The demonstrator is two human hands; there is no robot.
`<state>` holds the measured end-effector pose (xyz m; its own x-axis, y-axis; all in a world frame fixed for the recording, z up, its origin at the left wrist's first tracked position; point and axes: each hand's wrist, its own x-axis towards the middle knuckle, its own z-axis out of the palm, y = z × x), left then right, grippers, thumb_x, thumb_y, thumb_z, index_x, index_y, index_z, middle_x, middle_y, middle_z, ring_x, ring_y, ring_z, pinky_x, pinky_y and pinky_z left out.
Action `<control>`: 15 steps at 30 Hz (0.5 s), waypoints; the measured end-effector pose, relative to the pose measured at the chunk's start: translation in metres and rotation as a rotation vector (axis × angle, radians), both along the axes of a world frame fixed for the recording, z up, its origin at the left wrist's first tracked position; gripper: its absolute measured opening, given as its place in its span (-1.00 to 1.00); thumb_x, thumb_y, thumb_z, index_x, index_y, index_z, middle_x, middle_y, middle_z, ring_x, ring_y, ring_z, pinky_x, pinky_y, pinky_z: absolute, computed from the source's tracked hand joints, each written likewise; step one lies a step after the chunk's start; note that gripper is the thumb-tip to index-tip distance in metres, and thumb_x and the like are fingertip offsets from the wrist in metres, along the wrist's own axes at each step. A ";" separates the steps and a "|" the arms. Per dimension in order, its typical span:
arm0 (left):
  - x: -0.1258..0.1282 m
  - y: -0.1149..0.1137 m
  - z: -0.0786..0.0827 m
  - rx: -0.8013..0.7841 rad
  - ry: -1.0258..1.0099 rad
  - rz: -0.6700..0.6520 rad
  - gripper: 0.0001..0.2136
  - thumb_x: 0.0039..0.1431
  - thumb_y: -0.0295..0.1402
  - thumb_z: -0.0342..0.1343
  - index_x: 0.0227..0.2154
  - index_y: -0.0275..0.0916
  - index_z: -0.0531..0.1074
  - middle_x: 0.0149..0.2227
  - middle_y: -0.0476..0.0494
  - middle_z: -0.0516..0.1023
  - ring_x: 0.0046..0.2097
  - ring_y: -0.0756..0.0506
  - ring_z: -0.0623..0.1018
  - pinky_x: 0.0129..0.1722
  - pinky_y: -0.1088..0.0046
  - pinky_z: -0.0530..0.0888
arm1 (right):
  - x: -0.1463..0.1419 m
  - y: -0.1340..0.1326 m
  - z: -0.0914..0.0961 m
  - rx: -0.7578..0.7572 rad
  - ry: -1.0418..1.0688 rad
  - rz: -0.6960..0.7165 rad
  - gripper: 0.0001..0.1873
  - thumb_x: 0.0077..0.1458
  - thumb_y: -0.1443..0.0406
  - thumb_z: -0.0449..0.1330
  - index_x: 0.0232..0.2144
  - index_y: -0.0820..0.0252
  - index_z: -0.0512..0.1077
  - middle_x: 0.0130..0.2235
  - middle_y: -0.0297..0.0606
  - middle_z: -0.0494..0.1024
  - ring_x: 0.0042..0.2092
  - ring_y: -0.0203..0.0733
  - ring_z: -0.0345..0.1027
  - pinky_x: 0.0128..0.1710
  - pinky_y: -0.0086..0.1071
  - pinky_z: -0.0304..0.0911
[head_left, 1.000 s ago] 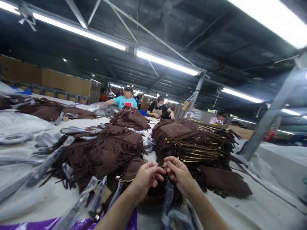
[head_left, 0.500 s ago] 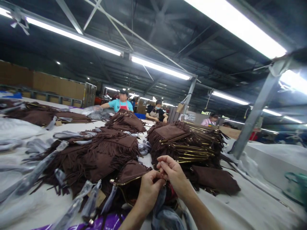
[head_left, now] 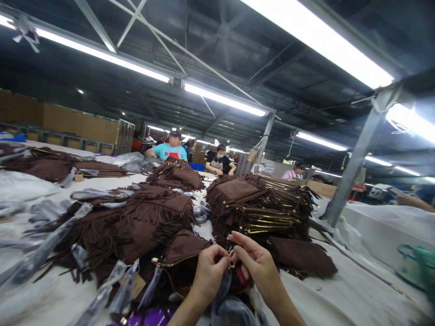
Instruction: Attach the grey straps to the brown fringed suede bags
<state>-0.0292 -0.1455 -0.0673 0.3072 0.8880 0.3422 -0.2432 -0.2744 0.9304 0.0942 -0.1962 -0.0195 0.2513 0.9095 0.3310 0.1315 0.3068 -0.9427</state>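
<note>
A brown fringed bag [head_left: 185,244] lies in front of me with its gold zipper open. My left hand [head_left: 211,267] pinches a small metal clasp [head_left: 231,259] at the bag's right end. My right hand [head_left: 255,261] meets it from the other side, thumb and fingers closed on the same clasp. The fingers cover part of the clasp, and how it joins the bag is hidden. Below my hands hangs a strap [head_left: 226,301] in greyish wrapping. Wrapped straps [head_left: 117,283] and a tan tag [head_left: 137,286] lie by the bag's left end.
A tall stack of brown fringed bags [head_left: 261,203] stands beyond my right hand, with one bag [head_left: 302,256] lying before it. More bags [head_left: 146,213] are heaped at left. Purple plastic [head_left: 149,317] lies nearest me. Several people work across the table, one in a turquoise shirt [head_left: 163,151].
My hands have shifted slightly down and right in view, and the metal clasp between them now shows. The person in turquoise has drawn an arm inward.
</note>
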 end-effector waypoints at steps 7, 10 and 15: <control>-0.002 -0.004 0.006 0.052 -0.035 -0.002 -0.91 -0.06 -0.39 0.13 -0.57 -0.30 0.47 -0.53 -0.04 0.47 -0.46 -0.02 0.39 -0.43 0.50 0.30 | -0.019 0.002 0.014 0.036 -0.066 0.036 -0.58 -0.16 -0.03 0.42 -0.39 0.17 0.62 -0.39 -0.18 0.65 -0.31 -0.02 0.54 -0.31 -0.25 0.48; -0.005 -0.003 0.006 -0.037 -0.068 -0.048 -0.92 -0.10 -0.40 0.15 -0.56 -0.31 0.47 -0.55 -0.04 0.49 -0.48 -0.01 0.41 -0.44 0.51 0.34 | -0.012 0.000 0.009 0.014 0.070 0.032 -0.56 -0.19 -0.01 0.46 -0.34 0.15 0.57 -0.40 -0.24 0.64 -0.34 -0.06 0.56 -0.31 -0.26 0.50; -0.010 -0.001 0.008 -0.258 -0.229 -0.104 -0.77 -0.16 -0.26 0.29 -0.51 -0.28 0.41 -0.54 -0.04 0.50 -0.50 -0.02 0.48 -0.46 0.50 0.42 | 0.004 -0.006 -0.004 -0.019 0.141 -0.013 -0.55 -0.23 -0.01 0.48 -0.43 0.18 0.52 -0.41 -0.25 0.64 -0.36 -0.14 0.55 -0.34 -0.36 0.48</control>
